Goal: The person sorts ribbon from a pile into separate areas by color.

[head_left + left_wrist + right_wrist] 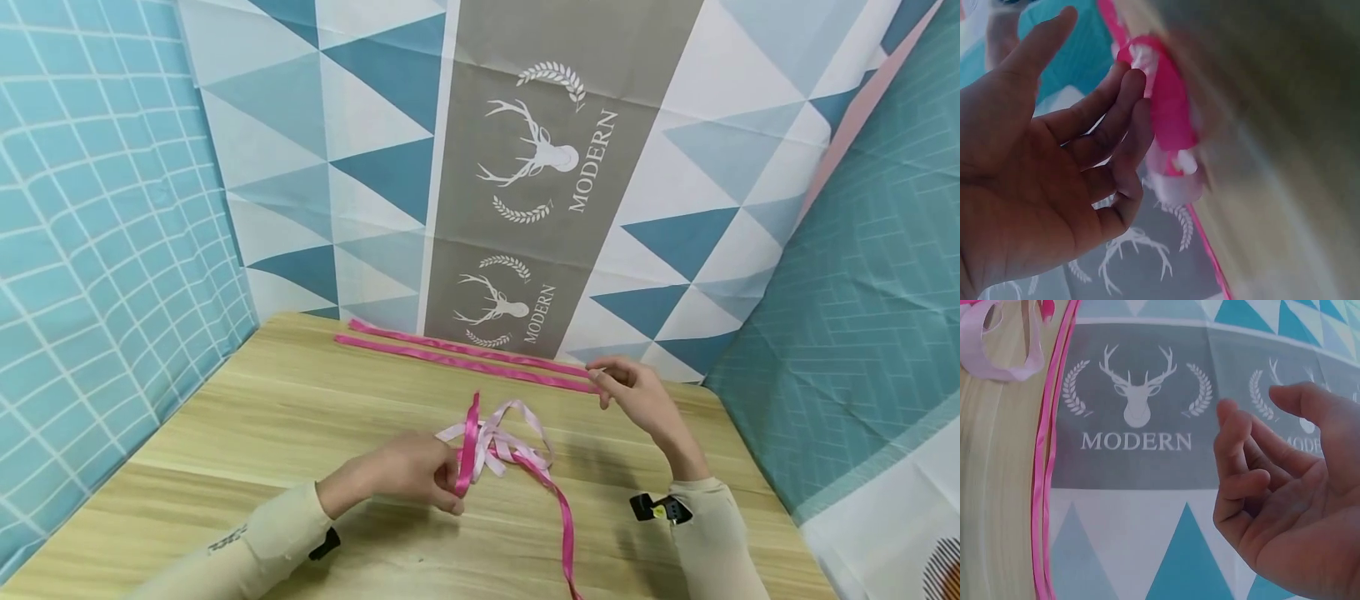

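My left hand (pixel 416 471) is low over the table beside a heap of ribbon. In the left wrist view its thumb stands apart from the fingers (pixel 1110 106), whose tips are against or just beside a bright pink ribbon (pixel 1169 106). Pale pink ribbon (pixel 517 442) lies in loops under and around that bright pink ribbon (pixel 468 446). Close to the right ends of two long pink ribbons (pixel 465 361) is my right hand (pixel 637 396). Seen from the right wrist, this hand (pixel 1285 481) has bent fingers, a separate thumb and nothing between them.
The two long ribbons run side by side along the back of the wooden table (pixel 247 433). A tail of pink ribbon (pixel 566 533) trails from the heap to the front. Patterned cloth (pixel 517 167) hangs behind, with teal cloth (pixel 97 208) at the left and right sides.
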`<state>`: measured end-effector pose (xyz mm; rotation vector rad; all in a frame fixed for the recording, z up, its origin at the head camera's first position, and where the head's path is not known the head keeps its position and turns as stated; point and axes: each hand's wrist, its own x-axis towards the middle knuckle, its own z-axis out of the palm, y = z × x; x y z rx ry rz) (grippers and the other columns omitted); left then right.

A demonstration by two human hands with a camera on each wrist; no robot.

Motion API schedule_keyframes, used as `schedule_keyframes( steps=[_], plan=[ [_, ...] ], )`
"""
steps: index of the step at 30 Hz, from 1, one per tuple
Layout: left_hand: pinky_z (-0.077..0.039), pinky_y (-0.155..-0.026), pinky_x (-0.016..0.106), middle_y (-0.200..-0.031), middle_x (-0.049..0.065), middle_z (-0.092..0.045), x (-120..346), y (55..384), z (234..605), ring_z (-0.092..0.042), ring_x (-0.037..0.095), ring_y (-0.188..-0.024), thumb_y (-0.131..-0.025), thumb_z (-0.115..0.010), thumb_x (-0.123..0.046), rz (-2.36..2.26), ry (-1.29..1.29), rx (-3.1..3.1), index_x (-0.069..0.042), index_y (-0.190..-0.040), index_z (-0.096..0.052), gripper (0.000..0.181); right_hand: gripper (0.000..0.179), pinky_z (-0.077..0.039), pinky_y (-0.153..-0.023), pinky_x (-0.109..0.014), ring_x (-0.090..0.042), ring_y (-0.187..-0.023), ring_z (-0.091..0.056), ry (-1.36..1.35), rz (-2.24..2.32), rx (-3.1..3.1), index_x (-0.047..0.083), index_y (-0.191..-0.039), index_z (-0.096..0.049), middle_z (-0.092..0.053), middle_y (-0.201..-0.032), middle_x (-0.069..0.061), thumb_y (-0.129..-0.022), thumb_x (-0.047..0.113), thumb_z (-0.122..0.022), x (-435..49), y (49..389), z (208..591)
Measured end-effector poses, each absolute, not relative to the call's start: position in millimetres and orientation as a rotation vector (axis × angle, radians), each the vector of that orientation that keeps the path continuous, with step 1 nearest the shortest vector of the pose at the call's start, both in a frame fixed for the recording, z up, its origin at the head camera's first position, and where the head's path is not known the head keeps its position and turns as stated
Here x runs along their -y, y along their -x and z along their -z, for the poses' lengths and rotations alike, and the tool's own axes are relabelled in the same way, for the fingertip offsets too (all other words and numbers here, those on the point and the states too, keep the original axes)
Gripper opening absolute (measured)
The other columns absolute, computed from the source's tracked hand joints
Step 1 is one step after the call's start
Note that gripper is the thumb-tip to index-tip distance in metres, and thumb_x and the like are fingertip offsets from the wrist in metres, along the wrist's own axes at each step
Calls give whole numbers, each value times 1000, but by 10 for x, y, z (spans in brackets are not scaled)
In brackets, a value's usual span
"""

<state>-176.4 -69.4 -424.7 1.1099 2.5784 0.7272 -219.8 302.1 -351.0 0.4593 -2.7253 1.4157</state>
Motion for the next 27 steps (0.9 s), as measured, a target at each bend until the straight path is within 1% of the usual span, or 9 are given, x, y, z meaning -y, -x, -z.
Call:
schedule_keyframes(
  steps=[3,7,13,15,17,20,22,24,27],
  plan=[
    [-42,-54,23,-65,-16,-56,651,1701,4307,-47,1,-57,-81,-86,-44,-619,-1157,-2613,-27,-75,-63,29,31,-48,-82,-44,-31,-83,-65,-544,-1404,2755,12,-126,-65,-68,-86,-11,-105,34,-59,-2963,2163,3498],
    [-42,-57,24,-65,-18,-53,619,1693,4349,-47,1,-58,-86,-83,-32,-588,-1209,-2665,-27,-75,-65,22,27,-50,-78,-40,-29,-77,-65,-641,-1393,2786,12,-125,-65,-70,-92,-8,-106,30,-59,-2897,2149,3512],
    [-41,-56,23,-69,-14,-55,626,1770,4307,-47,2,-61,-91,-76,-17,-825,-1238,-2600,-22,-80,-68,14,25,-50,-68,-36,-31,-74,-64,-742,-1396,2798,13,-122,-68,-71,-96,-8,-105,29,-61,-2777,2138,3550],
    [-44,-60,23,-73,-13,-58,644,1796,4262,-51,2,-66,-93,-74,-16,-932,-1228,-2516,-20,-85,-70,10,25,-51,-68,-35,-34,-76,-65,-808,-1409,2792,12,-123,-68,-71,-98,-9,-104,27,-62,-2698,2130,3583],
    [-48,-63,24,-77,-13,-62,663,1817,4205,-55,3,-71,-95,-72,-16,-1033,-1230,-2419,-20,-89,-71,8,27,-54,-72,-35,-33,-83,-67,-908,-1414,2784,11,-127,-66,-71,-102,-9,-104,24,-63,-2597,2116,3621],
    [-52,-69,27,-83,-11,-67,698,1833,4102,-61,7,-78,-97,-70,-16,-1165,-1254,-2284,-22,-92,-72,8,33,-54,-83,-37,-27,-99,-67,-1063,-1388,2797,16,-135,-62,-70,-113,-5,-103,25,-64,-2413,2066,3652],
    [-53,-68,28,-83,-8,-68,722,1831,4039,-63,10,-78,-98,-69,-16,-1232,-1275,-2198,-22,-93,-71,8,36,-52,-89,-38,-23,-109,-64,-1157,-1381,2803,20,-138,-60,-68,-120,-3,-103,28,-64,-2301,2018,3663],
    [-52,-67,29,-83,-5,-69,746,1823,3980,-64,12,-77,-98,-67,-13,-1272,-1293,-2127,-20,-95,-71,9,38,-50,-92,-40,-24,-115,-61,-1242,-1410,2807,24,-140,-58,-66,-127,0,-103,30,-63,-2208,1958,3674],
    [-51,-66,29,-82,-4,-69,779,1802,3901,-64,14,-75,-99,-65,-13,-1275,-1330,-2061,-20,-99,-71,10,44,-48,-97,-43,-27,-123,-57,-1389,-1561,2789,24,-146,-53,-61,-138,0,-104,32,-61,-2105,1887,3711]
  ],
)
